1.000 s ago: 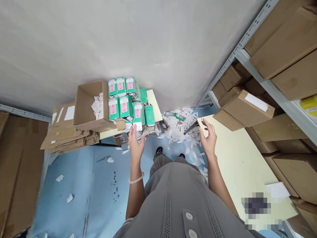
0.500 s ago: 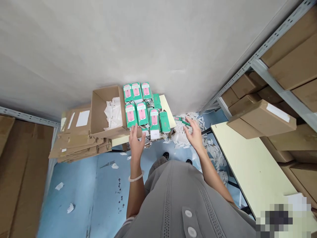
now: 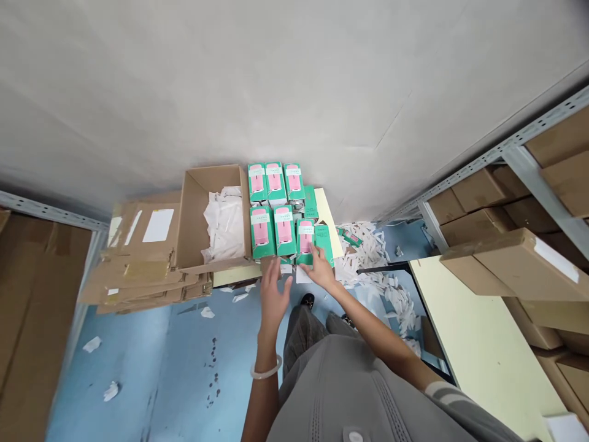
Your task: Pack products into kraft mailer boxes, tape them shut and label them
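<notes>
Several green cartons with a pink printed picture (image 3: 261, 232) stand in two rows on a narrow cream table (image 3: 326, 215) against the wall. My right hand (image 3: 321, 269) reaches to the front right carton (image 3: 305, 236), its fingers apart over the lower part of the pink picture; whether they touch it I cannot tell. Beside it, a plain green carton (image 3: 324, 240) is partly covered by that hand. My left hand (image 3: 274, 298) is raised in front of the near row, fingers and thumb spread, holding nothing. A bracelet circles the left wrist.
An open cardboard box (image 3: 193, 215) with white packets (image 3: 225, 224) stands left of the cartons. Farther left lie flattened cardboard boxes (image 3: 138, 258). White scraps (image 3: 368, 242) and a green carton (image 3: 350, 237) lie at right, near a cream table (image 3: 483, 331) and a loaded shelf (image 3: 483, 156).
My right hand has moved left from beside the table to the front right carton. My left hand stays open, now slightly lower before the cartons. The view has shifted a little.
</notes>
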`<state>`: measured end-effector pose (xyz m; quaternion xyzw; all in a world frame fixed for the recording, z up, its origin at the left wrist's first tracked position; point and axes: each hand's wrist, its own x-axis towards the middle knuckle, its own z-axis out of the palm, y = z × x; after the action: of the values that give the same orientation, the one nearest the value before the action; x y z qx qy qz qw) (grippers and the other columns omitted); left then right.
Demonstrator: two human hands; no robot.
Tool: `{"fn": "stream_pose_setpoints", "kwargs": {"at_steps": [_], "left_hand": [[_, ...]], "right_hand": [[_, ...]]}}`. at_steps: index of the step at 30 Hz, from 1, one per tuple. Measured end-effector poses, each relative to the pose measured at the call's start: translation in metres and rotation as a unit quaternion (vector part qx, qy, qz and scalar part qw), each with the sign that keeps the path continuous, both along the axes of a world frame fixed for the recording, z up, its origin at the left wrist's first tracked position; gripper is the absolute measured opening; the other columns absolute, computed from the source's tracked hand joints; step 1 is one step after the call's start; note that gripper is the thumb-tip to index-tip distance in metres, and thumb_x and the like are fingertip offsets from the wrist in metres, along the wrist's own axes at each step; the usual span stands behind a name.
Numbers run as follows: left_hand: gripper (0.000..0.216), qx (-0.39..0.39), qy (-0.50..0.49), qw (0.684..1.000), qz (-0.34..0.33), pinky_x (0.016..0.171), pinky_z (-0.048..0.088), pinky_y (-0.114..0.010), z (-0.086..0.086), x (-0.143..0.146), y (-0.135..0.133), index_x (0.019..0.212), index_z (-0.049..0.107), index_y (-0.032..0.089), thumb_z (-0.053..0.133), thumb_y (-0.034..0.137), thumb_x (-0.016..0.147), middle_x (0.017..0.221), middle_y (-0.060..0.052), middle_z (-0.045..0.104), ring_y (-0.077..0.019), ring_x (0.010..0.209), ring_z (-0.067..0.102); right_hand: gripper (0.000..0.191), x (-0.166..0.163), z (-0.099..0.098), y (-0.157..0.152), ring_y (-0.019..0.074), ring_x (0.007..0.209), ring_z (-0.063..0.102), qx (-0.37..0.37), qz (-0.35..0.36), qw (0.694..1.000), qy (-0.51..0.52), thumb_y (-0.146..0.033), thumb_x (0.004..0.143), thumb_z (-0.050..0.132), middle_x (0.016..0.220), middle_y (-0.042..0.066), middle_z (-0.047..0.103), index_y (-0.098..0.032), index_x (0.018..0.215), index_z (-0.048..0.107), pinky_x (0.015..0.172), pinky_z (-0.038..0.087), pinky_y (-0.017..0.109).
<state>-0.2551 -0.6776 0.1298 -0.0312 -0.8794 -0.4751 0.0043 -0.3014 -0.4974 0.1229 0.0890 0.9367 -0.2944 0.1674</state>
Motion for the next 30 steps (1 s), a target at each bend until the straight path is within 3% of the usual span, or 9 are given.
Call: {"fn": "stream_pose_setpoints", "kwargs": {"at_steps": [3, 6, 11, 18, 21, 25, 30], "left_hand": [[0.058, 0.006, -0.024, 1.0, -0.019, 0.118, 0.032, -0.05, -0.001, -0.001, 0.009, 0.153, 0.035, 0.03, 0.048, 0.043, 0.098, 0.156, -0.01, 0.04, -0.0269, 0.146, 0.034], [0.058, 0.022, -0.035, 0.998, -0.043, 0.119, 0.032, -0.049, 0.0, -0.003, 0.017, 0.153, 0.034, 0.031, 0.048, 0.041, 0.098, 0.156, -0.009, 0.04, -0.0261, 0.147, 0.033], [0.057, 0.034, -0.044, 0.997, -0.062, 0.119, 0.03, -0.049, 0.003, -0.009, 0.024, 0.153, 0.034, 0.031, 0.048, 0.04, 0.098, 0.159, -0.009, 0.036, -0.0257, 0.148, 0.032], [0.054, 0.034, -0.06, 0.995, -0.066, 0.119, 0.032, -0.049, 0.005, -0.017, 0.024, 0.152, 0.035, 0.031, 0.044, 0.04, 0.1, 0.157, -0.009, 0.039, -0.0257, 0.147, 0.034], [0.054, 0.028, -0.059, 0.995, -0.07, 0.118, 0.033, -0.049, 0.01, -0.018, 0.026, 0.152, 0.034, 0.031, 0.044, 0.041, 0.1, 0.157, -0.009, 0.039, -0.0259, 0.147, 0.034], [0.053, 0.014, -0.05, 0.996, -0.077, 0.118, 0.032, -0.049, 0.019, -0.018, 0.03, 0.152, 0.036, 0.03, 0.043, 0.042, 0.1, 0.156, -0.01, 0.041, -0.0255, 0.146, 0.035], [0.054, 0.007, -0.043, 0.994, -0.102, 0.117, 0.034, -0.048, 0.028, -0.022, 0.047, 0.152, 0.035, 0.031, 0.041, 0.044, 0.101, 0.155, -0.009, 0.041, -0.0256, 0.145, 0.036]], "right_hand": [[0.09, -0.008, -0.012, -0.023, 0.0393, 0.137, 0.042, 0.066, -0.006, 0.997, -0.032, -0.044, 0.088, 0.062, 0.162, 0.024, 0.015, -0.02, 0.16, 0.013, 0.104, 0.041, 0.049], [0.089, -0.016, -0.024, -0.038, 0.0413, 0.135, 0.044, 0.114, -0.032, 0.992, -0.044, -0.047, 0.091, 0.058, 0.162, 0.025, 0.011, -0.023, 0.16, 0.008, 0.102, 0.042, 0.051], [0.085, -0.024, -0.038, -0.042, 0.0368, 0.124, 0.056, 0.106, -0.072, 0.99, -0.055, -0.048, 0.093, 0.051, 0.156, 0.023, 0.025, -0.026, 0.16, 0.004, 0.095, 0.047, 0.044], [0.101, -0.03, -0.04, -0.016, 0.026, 0.096, 0.068, 0.062, -0.095, 0.991, -0.071, -0.042, 0.083, 0.064, 0.136, 0.016, 0.046, -0.031, 0.159, -0.001, 0.08, 0.051, 0.035], [0.102, -0.028, -0.042, -0.002, 0.026, 0.099, 0.066, 0.013, -0.111, 0.993, -0.035, -0.039, 0.078, 0.067, 0.133, 0.013, 0.05, -0.032, 0.159, 0.006, 0.083, 0.051, 0.035], [0.102, -0.02, -0.045, 0.018, 0.0285, 0.115, 0.06, -0.093, -0.153, 0.984, 0.024, -0.034, 0.075, 0.067, 0.137, 0.014, 0.052, -0.024, 0.16, 0.012, 0.097, 0.048, 0.039], [0.098, -0.005, -0.043, 0.045, 0.0237, 0.144, 0.037, -0.267, -0.181, 0.94, 0.109, -0.032, 0.074, 0.067, 0.156, 0.013, 0.038, -0.019, 0.159, 0.019, 0.116, 0.032, 0.039]]}}
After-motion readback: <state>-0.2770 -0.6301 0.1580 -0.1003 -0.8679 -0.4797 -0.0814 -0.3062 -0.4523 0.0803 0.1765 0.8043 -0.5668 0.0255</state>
